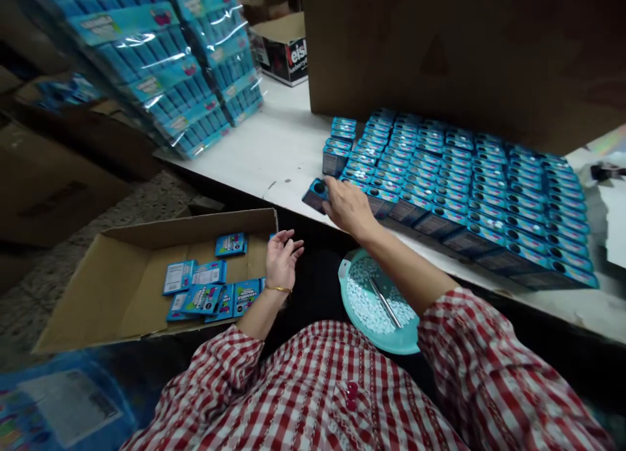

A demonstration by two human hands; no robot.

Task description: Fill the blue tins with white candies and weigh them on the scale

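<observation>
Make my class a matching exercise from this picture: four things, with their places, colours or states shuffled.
1. Turquoise bowl
2. Open carton at left
3. Rod
4. Right hand

A. Contains scattered blue packets
B. Grips a small blue box
C. Contains small white pieces
D. Silver-coloured

Pairs: 1-C, 2-A, 3-D, 4-B

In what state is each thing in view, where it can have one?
Right hand: closed on a small blue box
Left hand: half open, nothing visible in it
Cardboard box: open, blue packs lying inside
Turquoise bowl: uncovered, holding white pellets and a metal rod
Rowed blue boxes: upright on the table
Stacked blue packages: wrapped in clear film
</observation>
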